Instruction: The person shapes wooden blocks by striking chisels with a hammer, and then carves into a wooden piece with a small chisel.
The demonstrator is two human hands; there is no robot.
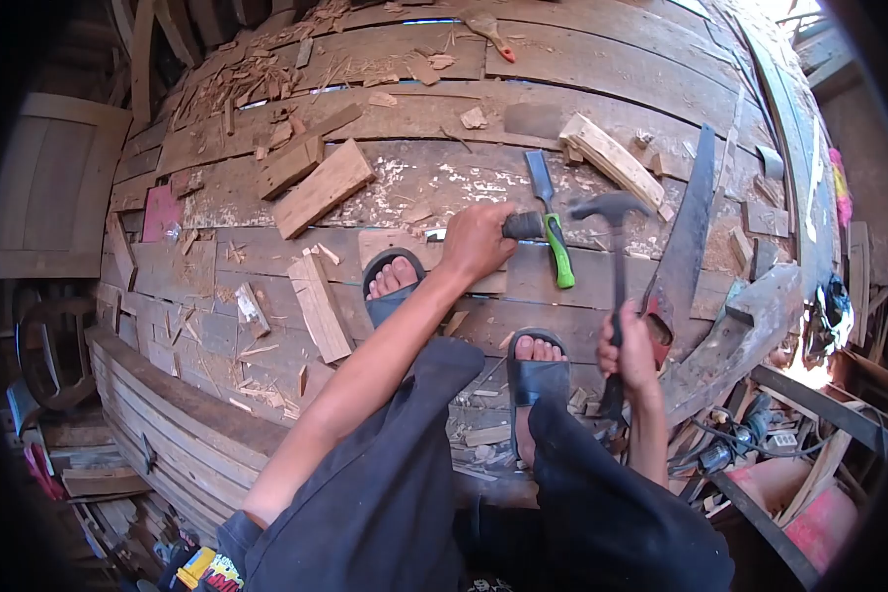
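My left hand [479, 242] is closed around a dark, cylinder-shaped tool handle [523, 226], whose blunt end points right. What lies at its other end is hidden by the hand. Below the hand a pale piece of wood [390, 240] shows between my feet. Just right of the handle lies a chisel [559, 252] with a green and black grip and a blue blade. My right hand [629, 350] grips a claw hammer [617, 266] low on its handle; the dark head is up, right of the chisel. A handsaw [689, 222] with a red grip lies beyond the hammer.
Wooden blocks [324, 187] and offcuts [612, 160] lie on the plank floor [365, 281] among shavings. A paintbrush [488, 35] is at the far side. Stacked boards [183, 424] line the left; a worn curved timber [750, 326] and a metal frame [829, 409] stand right.
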